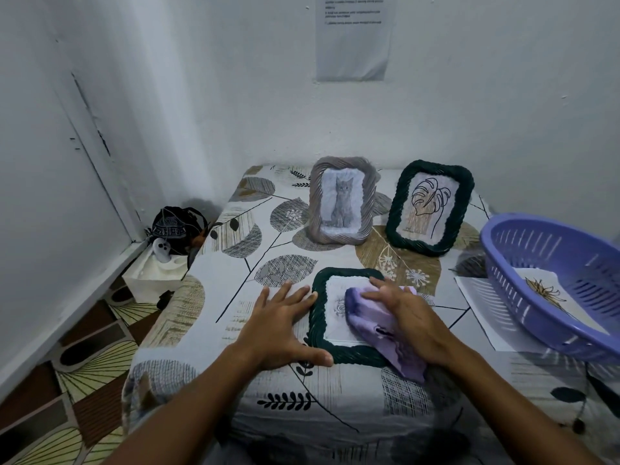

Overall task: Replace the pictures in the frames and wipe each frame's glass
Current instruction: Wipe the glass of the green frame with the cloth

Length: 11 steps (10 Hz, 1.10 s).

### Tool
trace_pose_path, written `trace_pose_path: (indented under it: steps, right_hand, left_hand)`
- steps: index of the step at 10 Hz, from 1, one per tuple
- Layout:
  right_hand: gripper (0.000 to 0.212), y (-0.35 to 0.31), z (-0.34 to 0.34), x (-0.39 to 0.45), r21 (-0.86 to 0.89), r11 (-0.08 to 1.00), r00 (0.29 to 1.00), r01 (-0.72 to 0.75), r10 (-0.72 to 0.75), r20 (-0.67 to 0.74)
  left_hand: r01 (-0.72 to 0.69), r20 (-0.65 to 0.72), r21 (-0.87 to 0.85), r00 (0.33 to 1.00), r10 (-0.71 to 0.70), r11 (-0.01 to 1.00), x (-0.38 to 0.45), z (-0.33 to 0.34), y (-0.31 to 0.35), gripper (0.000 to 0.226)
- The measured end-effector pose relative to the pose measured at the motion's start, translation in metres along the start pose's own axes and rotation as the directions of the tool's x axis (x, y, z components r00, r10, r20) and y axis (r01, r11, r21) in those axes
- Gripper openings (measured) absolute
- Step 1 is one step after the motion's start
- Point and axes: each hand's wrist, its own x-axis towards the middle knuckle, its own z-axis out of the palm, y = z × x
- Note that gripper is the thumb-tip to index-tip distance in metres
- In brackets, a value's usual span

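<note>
A cloth with a leaf and dandelion print covers the tabletop [255,297] in front of me, soft-looking and hanging over the near edge. At my right sits a lilac plastic basket [550,317], oval with slotted walls, tilted, with a printed sheet showing through its bottom and another sheet of paper [476,297] lying flat beneath it. Two frames stand upright at the back, near the white wall: a grey frame [342,199] with a twisted, rope-like border holding a picture of a sitting cat, and just beside it to the right a dark green frame [431,208] of the same braided make with a line drawing of a big leaf. A third dark green braided frame [318,317] lies flat close to me, rectangular with rounded corners, its glass facing up over a pale picture. My left hand [285,327] lies flat with fingers spread and straight, fingertips and thumb touching the frame's left and lower border. My right hand [406,313] presses a crumpled lilac rag [372,327] onto the glass, fingers laid nearly straight over the fabric, which trails off the frame's lower right corner.
</note>
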Motion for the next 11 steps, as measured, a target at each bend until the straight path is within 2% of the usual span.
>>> trace_pose_path:
  steps: [1, 2, 3, 4, 5, 7, 9, 11]
  right_hand:
    - [0.044, -0.014, 0.015, -0.013, -0.336, 0.937, 0.992, -0.093, 0.058, -0.114]
    - [0.061, -0.010, 0.034, -0.017, -0.525, 0.822, 0.962, -0.222, 0.272, 0.019]
    - [0.090, 0.003, 0.036, -0.014, -0.608, 0.779, 0.966, -0.153, 0.248, 0.075]
    - [0.107, 0.017, 0.016, -0.008, -0.620, 0.784, 0.965, -0.039, 0.191, 0.181]
    - [0.064, 0.028, -0.007, 0.010, -0.612, 0.789, 0.940, 0.050, 0.170, 0.296]
    - [0.055, 0.030, -0.010, 0.039, -0.624, 0.778, 0.937, 0.072, 0.162, 0.310]
    - [0.052, 0.033, -0.004, 0.017, -0.580, 0.795, 0.938, 0.176, 0.043, 0.344]
    - [0.064, 0.040, -0.013, 0.018, -0.619, 0.761, 0.939, 0.194, 0.037, 0.341]
  left_hand:
    - [0.000, 0.000, -0.011, 1.000, 0.000, 1.000, -0.001, 0.000, 0.000, 0.129]
    - [-0.001, -0.007, -0.011, 1.000, 0.001, 1.000, -0.001, 0.001, -0.001, 0.129]
    - [-0.003, -0.011, -0.011, 1.000, 0.003, 1.000, 0.000, 0.001, -0.001, 0.130]
    - [-0.004, -0.004, -0.009, 1.000, 0.003, 1.000, 0.000, 0.001, -0.001, 0.129]
    - [-0.002, -0.003, -0.004, 1.000, 0.002, 1.000, 0.000, 0.001, -0.001, 0.129]
    - [-0.001, 0.002, 0.006, 1.000, 0.001, 1.000, 0.001, 0.002, -0.002, 0.128]
    - [-0.011, 0.000, 0.015, 1.000, 0.011, 1.000, 0.001, 0.002, -0.003, 0.130]
    - [0.000, 0.010, -0.016, 1.000, 0.000, 1.000, 0.000, 0.001, -0.002, 0.123]
